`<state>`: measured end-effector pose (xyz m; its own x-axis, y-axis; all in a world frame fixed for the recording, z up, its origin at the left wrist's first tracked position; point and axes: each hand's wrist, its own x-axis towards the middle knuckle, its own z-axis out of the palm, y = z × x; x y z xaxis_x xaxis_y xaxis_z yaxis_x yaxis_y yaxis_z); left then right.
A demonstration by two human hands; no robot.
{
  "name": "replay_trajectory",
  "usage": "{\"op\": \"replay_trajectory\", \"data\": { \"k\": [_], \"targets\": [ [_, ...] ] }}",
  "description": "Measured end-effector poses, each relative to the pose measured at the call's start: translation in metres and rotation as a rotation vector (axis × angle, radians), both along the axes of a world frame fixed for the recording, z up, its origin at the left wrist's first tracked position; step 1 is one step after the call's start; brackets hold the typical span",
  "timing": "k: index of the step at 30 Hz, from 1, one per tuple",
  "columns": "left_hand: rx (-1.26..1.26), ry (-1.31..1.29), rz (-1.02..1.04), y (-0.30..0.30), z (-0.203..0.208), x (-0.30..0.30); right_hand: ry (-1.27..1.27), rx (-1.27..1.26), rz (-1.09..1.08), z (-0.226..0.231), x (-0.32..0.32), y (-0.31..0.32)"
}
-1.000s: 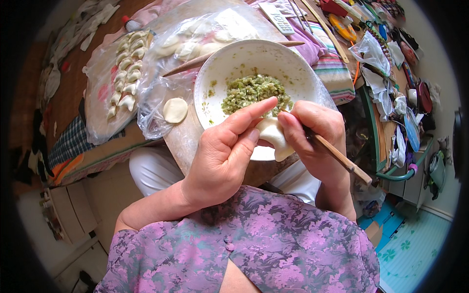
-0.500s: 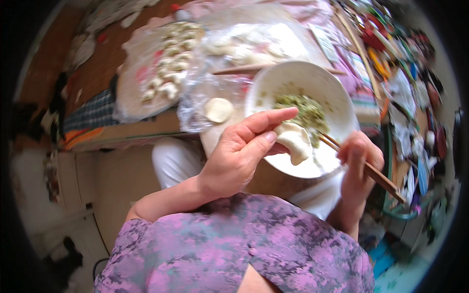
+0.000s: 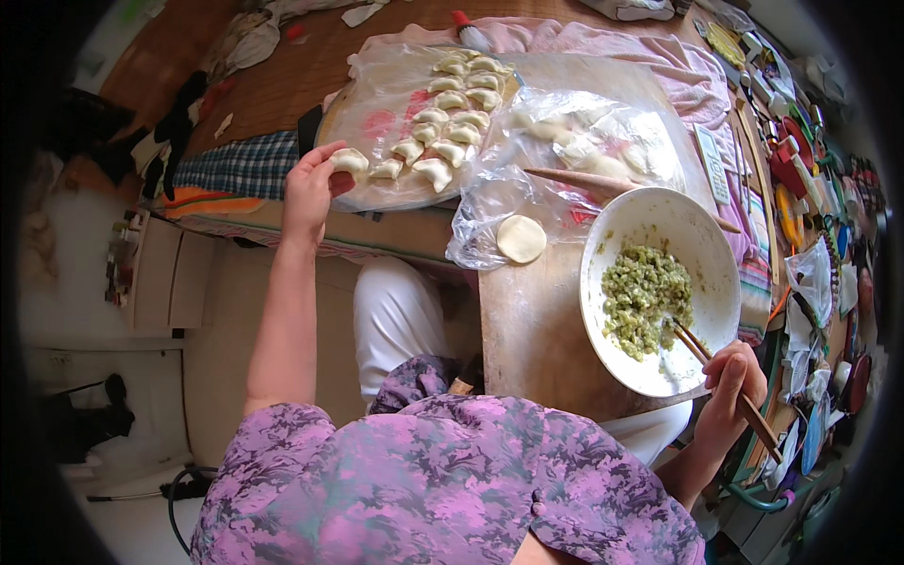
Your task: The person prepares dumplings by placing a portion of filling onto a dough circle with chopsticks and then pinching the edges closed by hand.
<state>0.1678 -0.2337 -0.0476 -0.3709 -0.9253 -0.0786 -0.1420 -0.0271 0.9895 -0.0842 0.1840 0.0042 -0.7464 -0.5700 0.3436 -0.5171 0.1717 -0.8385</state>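
Pinched in my left hand [image 3: 312, 191] is a folded dumpling [image 3: 349, 161], held at the left edge of a plastic-covered board [image 3: 363, 105]. Several finished dumplings [image 3: 450, 122] lie in rows on that board, just right of the hand. My right hand [image 3: 737, 377] grips wooden chopsticks [image 3: 750, 411], whose tips rest in a white bowl [image 3: 720, 273]. Chopped green filling [image 3: 646, 298] sits in the bowl. One round dough wrapper [image 3: 521, 239] lies left of the bowl, on the edge of a clear plastic sheet.
A tapered rolling pin [image 3: 584, 179] lies behind the bowl, by plastic [image 3: 612, 122] covering pale dough pieces. The wooden board [image 3: 527, 330] extends toward my lap. A pink towel [image 3: 603, 42] lies behind. Crowded household items [image 3: 800, 179] fill the right side.
My left hand has carried the dumpling from over the bowl to the far-left edge of the covered board. My right hand still holds the chopsticks in the bowl. The view has shifted.
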Motion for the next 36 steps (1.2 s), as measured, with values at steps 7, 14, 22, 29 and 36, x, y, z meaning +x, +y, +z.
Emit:
{"op": "replay_trajectory", "data": {
  "k": [7, 14, 22, 29, 36],
  "targets": [
    [0.132, 0.084, -0.165, 0.025, -0.004, -0.028, -0.014, 0.002, -0.014, -0.002, 0.000, 0.004],
    [-0.091, -0.046, -0.092, 0.034, -0.032, -0.043, -0.003, 0.009, -0.001, -0.001, -0.001, 0.004],
    [-0.634, -0.351, -0.041, 0.047, -0.018, -0.039, 0.004, 0.016, 0.000, -0.001, -0.001, 0.001],
    [-0.854, -0.227, -0.061, 0.070, -0.006, -0.050, 0.011, -0.026, 0.014, -0.003, -0.002, 0.004],
    [-1.007, -0.313, -0.421, 0.126, -0.008, -0.094, 0.017, -0.014, 0.003, -0.003, -0.001, 0.006]
  ]
}}
